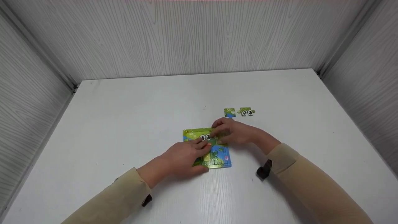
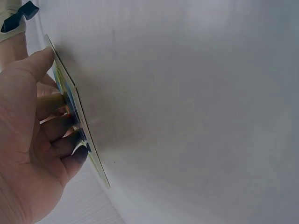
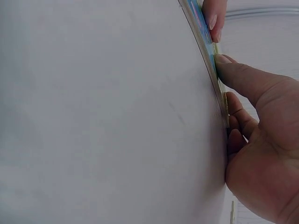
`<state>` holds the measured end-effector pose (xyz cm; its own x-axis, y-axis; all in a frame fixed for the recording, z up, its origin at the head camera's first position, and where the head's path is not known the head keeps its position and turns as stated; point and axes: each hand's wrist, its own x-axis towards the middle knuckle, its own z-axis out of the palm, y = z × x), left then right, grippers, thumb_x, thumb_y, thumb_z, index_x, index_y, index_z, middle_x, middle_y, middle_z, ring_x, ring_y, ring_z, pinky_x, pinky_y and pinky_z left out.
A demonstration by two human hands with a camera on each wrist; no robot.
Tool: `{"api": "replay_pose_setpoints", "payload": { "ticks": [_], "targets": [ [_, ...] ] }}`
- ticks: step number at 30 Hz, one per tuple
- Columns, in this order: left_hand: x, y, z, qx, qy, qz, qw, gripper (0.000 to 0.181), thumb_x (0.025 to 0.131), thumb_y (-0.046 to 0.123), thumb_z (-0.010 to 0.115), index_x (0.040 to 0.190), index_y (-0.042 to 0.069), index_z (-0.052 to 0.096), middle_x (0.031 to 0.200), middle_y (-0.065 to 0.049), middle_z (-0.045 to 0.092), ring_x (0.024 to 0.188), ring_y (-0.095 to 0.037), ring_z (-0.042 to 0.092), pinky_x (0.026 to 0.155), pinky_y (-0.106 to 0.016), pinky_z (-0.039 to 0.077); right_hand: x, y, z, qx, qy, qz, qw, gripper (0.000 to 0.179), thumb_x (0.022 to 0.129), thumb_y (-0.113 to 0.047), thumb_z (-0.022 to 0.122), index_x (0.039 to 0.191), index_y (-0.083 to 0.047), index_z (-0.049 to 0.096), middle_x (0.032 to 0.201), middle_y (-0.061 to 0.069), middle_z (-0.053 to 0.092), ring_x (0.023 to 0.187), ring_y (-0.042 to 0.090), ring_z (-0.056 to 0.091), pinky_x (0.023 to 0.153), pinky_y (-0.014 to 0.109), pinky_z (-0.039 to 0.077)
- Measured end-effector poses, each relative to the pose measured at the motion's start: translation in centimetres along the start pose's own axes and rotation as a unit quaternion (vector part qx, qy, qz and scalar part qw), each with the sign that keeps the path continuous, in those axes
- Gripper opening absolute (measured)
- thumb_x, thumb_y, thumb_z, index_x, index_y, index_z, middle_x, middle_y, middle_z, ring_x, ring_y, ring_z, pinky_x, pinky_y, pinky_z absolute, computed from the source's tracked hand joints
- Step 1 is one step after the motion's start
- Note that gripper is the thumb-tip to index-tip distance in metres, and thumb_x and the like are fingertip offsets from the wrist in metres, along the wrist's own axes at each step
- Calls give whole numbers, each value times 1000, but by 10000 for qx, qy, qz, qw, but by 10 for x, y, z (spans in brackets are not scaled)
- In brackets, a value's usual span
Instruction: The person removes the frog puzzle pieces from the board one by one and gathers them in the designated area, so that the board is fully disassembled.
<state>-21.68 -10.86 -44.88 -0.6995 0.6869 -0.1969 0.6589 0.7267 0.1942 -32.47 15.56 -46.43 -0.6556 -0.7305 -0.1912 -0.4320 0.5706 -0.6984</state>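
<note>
A small square jigsaw puzzle (image 1: 220,158) in a green and blue frame lies flat on the table, with a pair of cartoon eyes near its top. My left hand (image 1: 186,155) rests across its left part, fingers extended over the picture, thumb at the near edge. At the upper right corner is my right hand (image 1: 238,132), its fingers loosely bent and touching the board. In the right wrist view, the right thumb (image 3: 243,77) lies on the board's surface. Part of the picture is hidden under both hands. I cannot see any piece between the right fingertips.
Beyond the right hand lie two loose puzzle pieces: a green and blue one (image 1: 229,113) and one with printed eyes (image 1: 247,112). The white table (image 1: 140,109) meets a grey wood-grain panel (image 1: 186,37) at the back, with similar panels at both sides.
</note>
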Motion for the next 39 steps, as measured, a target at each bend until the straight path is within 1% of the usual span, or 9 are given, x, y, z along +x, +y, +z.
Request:
{"api": "replay_pose_setpoints", "payload": {
  "ticks": [4, 10, 13, 20, 29, 32, 36, 39],
  "targets": [
    [0, 1, 0, -24, -44, -60, 10000, 82, 103, 64, 56, 168, 20, 34, 172, -1, 32, 159, -25, 28, 121, -46, 38, 1, -1, 0, 1, -17, -54, 10000, 29, 100, -22, 75, 127, -32, 78, 148, 0, 47, 142, 27, 39, 123, 55, 28],
    [0, 3, -1, 47, -24, -35, 10000, 81, 103, 62, 56, 167, 18, 35, 171, -2, 34, 158, -26, 30, 120, -45, 39, 0, -1, 0, 41, -20, -35, 10000, 29, 101, -20, 74, 126, -32, 78, 149, 1, 47, 142, 28, 38, 123, 56, 28],
    [0, 3, -1, 6, 17, 0, 10000, 79, 104, 60, 56, 167, 17, 37, 170, -3, 36, 158, -27, 31, 120, -45, 39, -1, -2, 0, 76, -19, -19, 10000, 29, 100, -19, 74, 126, -32, 78, 148, 1, 47, 142, 28, 38, 122, 56, 29],
    [-1, 2, -1, -34, 96, 44, 9999, 78, 104, 60, 56, 166, 16, 39, 169, -4, 37, 157, -28, 33, 120, -45, 40, -1, -2, 0, 136, 3, -61, 9999, 29, 99, -16, 75, 124, -32, 78, 146, 1, 48, 139, 27, 39, 120, 53, 32],
    [0, 4, -1, -36, 70, 43, 10000, 78, 104, 60, 55, 166, 17, 38, 169, -4, 36, 157, -28, 32, 120, -46, 39, -1, 1, 2, 486, 139, -108, 9987, 27, 98, -15, 78, 121, -29, 80, 145, 3, 46, 139, 27, 38, 120, 54, 30],
    [0, 3, -1, -24, 47, 14, 10000, 78, 104, 60, 55, 167, 18, 37, 170, -3, 36, 157, -28, 32, 120, -46, 40, -2, 0, 3, 536, 207, -34, 9983, 27, 97, -16, 79, 120, -31, 80, 142, 3, 46, 136, 27, 39, 118, 54, 31],
    [0, 3, -1, -17, 69, 13, 10000, 77, 104, 60, 55, 166, 17, 38, 169, -4, 37, 157, -27, 32, 120, -46, 40, -2, -1, 4, 454, 300, 128, 9984, 28, 97, -18, 80, 120, -35, 80, 137, 1, 48, 131, 26, 43, 113, 52, 36],
    [-1, 3, -1, -55, 83, 20, 9999, 77, 104, 60, 55, 166, 17, 38, 169, -4, 37, 157, -27, 32, 120, -46, 40, -2, -2, 4, 421, 350, 165, 9984, 31, 97, -19, 80, 123, -35, 78, 136, -2, 53, 129, 22, 46, 114, 49, 37]
  ]
}}
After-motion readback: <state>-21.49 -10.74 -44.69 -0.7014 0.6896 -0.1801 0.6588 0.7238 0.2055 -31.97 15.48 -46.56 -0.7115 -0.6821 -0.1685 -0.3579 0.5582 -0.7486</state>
